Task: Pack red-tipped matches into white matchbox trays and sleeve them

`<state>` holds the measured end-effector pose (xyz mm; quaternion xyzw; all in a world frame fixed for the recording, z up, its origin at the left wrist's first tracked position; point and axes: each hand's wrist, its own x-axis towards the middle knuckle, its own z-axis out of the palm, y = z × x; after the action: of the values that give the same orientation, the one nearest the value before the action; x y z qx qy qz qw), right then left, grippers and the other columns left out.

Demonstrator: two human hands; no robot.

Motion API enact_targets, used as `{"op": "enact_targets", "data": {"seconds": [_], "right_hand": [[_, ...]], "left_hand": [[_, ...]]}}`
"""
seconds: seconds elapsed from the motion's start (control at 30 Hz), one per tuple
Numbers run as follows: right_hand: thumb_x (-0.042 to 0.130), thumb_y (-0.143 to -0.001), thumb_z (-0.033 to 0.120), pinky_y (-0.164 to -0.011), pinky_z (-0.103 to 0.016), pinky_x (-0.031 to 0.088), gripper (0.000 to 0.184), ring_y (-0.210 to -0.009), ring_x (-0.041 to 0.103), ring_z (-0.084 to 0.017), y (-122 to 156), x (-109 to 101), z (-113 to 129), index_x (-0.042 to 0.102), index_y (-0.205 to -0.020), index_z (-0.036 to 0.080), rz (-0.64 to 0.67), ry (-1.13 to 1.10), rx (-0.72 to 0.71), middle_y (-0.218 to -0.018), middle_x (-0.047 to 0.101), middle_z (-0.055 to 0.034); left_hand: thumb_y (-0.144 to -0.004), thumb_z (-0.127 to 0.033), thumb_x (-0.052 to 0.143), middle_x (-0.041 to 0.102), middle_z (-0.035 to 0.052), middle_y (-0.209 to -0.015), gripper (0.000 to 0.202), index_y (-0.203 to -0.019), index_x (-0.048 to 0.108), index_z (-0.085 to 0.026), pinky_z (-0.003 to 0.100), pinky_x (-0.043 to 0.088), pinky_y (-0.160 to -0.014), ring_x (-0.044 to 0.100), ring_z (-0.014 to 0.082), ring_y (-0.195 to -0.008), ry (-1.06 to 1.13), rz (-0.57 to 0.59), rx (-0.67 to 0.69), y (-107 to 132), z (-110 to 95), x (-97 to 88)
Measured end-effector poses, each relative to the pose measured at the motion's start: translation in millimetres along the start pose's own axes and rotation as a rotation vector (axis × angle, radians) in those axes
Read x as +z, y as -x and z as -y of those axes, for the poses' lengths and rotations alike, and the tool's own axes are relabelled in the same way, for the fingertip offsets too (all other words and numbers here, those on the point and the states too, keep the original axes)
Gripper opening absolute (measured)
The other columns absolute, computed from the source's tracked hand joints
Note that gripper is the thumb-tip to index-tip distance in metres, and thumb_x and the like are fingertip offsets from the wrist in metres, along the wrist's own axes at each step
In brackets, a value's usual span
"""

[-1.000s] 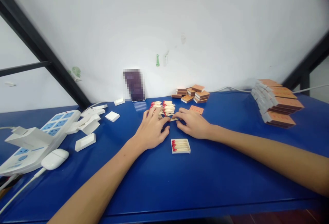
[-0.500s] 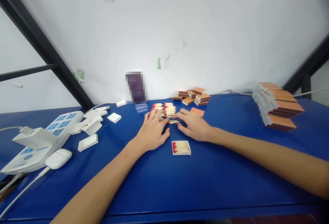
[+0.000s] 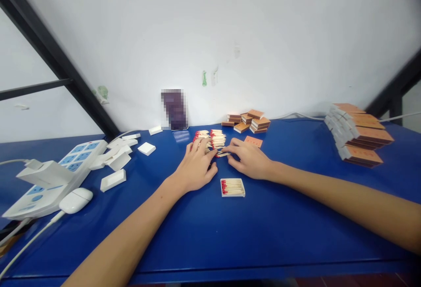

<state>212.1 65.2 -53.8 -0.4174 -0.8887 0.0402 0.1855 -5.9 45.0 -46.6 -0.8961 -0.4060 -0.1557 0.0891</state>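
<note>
A heap of red-tipped matches (image 3: 212, 139) lies on the blue table (image 3: 204, 230) near its far edge. My left hand (image 3: 195, 166) rests palm down on the near left side of the heap, fingers stretched onto the matches. My right hand (image 3: 247, 159) sits just right of it, fingers curled and pinching a few matches (image 3: 222, 154) at the heap's near edge. A white inner tray (image 3: 232, 187) filled with matches lies just in front of both hands. A single flat orange sleeve (image 3: 253, 141) lies beyond my right hand.
Several orange matchboxes (image 3: 250, 121) are piled against the wall, and a taller stack (image 3: 357, 134) stands at the right. Empty white trays (image 3: 116, 159) are scattered left of centre. A white power strip (image 3: 52, 177) and an earbud case (image 3: 75, 200) sit at the far left.
Both hands stay at the match heap with only slight finger movement. The view has shifted a little.
</note>
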Motion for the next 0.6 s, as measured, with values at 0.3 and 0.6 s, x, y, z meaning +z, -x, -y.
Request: {"op": "enact_targets", "data": {"seconds": [0.3,0.6], "right_hand": [[0.048,-0.094,0.025,-0.07,-0.03,0.041,0.031,-0.08,0.057,-0.017,0.2,2.0,0.0,0.066,-0.117,0.015,-0.021,0.035,0.046,-0.096,0.057,-0.0064],[0.049,-0.093,0.022,-0.067,-0.028,0.039,0.032,-0.076,0.055,-0.016,0.4,-0.1,0.2,0.067,-0.119,0.021,-0.012,-0.01,0.002,-0.092,0.056,-0.0044]], "left_hand": [[-0.093,-0.027,0.047,0.041,0.0171,-0.143,0.039,-0.129,0.061,-0.019,0.055,0.034,-0.106,0.033,0.0358,-0.135,0.008,-0.001,0.006,0.1,-1.8,-1.7],[-0.094,-0.028,0.046,0.042,0.0149,-0.142,0.037,-0.127,0.063,-0.022,0.055,0.035,-0.104,0.035,0.0344,-0.133,0.055,0.023,-0.002,-0.5,-1.2,-2.5]]}}
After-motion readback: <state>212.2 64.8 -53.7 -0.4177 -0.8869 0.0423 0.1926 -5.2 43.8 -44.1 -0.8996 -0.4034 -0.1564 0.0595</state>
